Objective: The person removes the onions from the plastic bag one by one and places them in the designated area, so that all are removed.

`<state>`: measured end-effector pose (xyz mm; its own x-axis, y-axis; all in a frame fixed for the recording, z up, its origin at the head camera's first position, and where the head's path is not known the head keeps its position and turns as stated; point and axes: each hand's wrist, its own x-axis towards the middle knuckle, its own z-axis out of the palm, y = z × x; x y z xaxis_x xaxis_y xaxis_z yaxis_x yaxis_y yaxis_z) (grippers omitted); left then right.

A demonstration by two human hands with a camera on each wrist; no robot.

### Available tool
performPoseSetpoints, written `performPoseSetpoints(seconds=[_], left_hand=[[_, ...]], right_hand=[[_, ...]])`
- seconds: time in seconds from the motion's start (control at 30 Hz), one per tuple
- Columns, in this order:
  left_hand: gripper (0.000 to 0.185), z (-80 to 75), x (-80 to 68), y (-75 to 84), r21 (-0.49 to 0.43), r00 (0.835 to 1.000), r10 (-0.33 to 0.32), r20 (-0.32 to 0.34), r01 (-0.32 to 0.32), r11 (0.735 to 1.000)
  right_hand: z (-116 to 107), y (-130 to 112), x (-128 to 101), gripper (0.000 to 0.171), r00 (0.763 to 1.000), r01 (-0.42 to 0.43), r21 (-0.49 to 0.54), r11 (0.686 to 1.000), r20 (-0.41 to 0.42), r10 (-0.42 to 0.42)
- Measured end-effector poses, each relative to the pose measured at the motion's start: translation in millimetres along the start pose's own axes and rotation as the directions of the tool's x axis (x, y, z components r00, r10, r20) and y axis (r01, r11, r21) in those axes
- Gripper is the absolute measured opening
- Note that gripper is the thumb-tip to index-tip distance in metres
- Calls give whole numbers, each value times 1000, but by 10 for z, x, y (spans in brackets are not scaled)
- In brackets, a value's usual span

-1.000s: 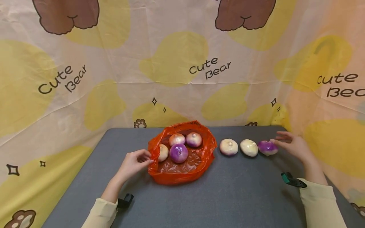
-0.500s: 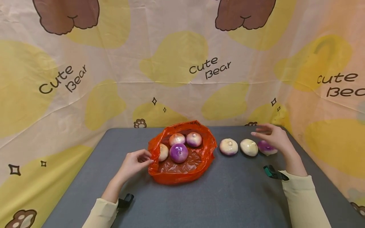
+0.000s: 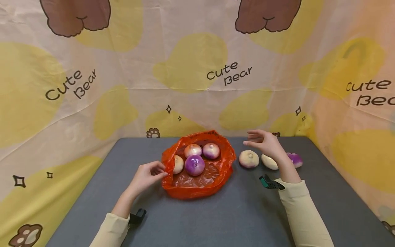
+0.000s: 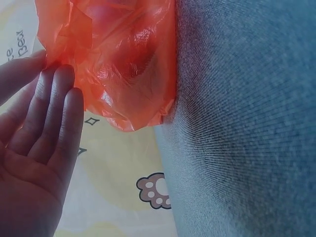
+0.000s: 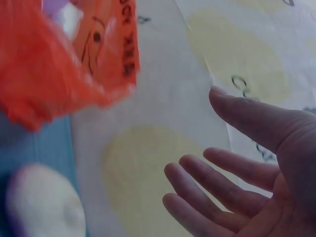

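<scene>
An orange plastic bag (image 3: 197, 193) lies with its mouth spread wide on the table. Inside it sit several onions, among them a glossy purple onion (image 3: 194, 165). My left hand (image 3: 150, 176) pinches the bag's left rim between thumb and fingertips; the left wrist view shows the plastic (image 4: 128, 64) caught there. My right hand (image 3: 267, 145), fingers loosely bent and holding nothing, hovers over the row right of the bag. Nearest it is a pale onion (image 3: 249, 160) with a purple tinge. A white onion (image 3: 270, 162) and a purple-and-white onion (image 3: 295, 160) are partly hidden behind my right hand and wrist.
The grey table (image 3: 222, 219) ends at a printed cloth backdrop (image 3: 191, 68) that rises behind it and along both sides. A black strap mount sits on each wrist.
My right hand has swept left from beside the purple-and-white onion to above the pale one, without anything in it. The left hand keeps its grip on the rim, and the onions have stayed put.
</scene>
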<state>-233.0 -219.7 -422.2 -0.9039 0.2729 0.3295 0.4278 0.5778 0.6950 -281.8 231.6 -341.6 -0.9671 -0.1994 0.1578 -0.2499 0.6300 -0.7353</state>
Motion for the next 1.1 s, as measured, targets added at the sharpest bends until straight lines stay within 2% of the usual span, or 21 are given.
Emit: performPoseSetpoints(seconds=[0.4, 0.6, 0.93, 1.1], left_hand=[[13, -1, -1, 10, -5, 1000, -21, 4, 21, 1000], [13, 0, 0, -3, -7, 1000, -17, 2, 17, 1000], [11, 3, -6, 2, -1, 1000, -4, -5, 4, 1000], [12, 10, -17, 7, -2, 1000, -11, -2, 11, 1000]], right_hand=[[397, -327, 243, 56, 995, 58, 71, 996, 78, -64], [570, -465, 327, 57, 991, 81, 52, 995, 104, -86], [854, -519, 498, 51, 982, 110, 43, 993, 152, -115], [1001, -565, 550, 50, 979, 79, 59, 995, 182, -89]])
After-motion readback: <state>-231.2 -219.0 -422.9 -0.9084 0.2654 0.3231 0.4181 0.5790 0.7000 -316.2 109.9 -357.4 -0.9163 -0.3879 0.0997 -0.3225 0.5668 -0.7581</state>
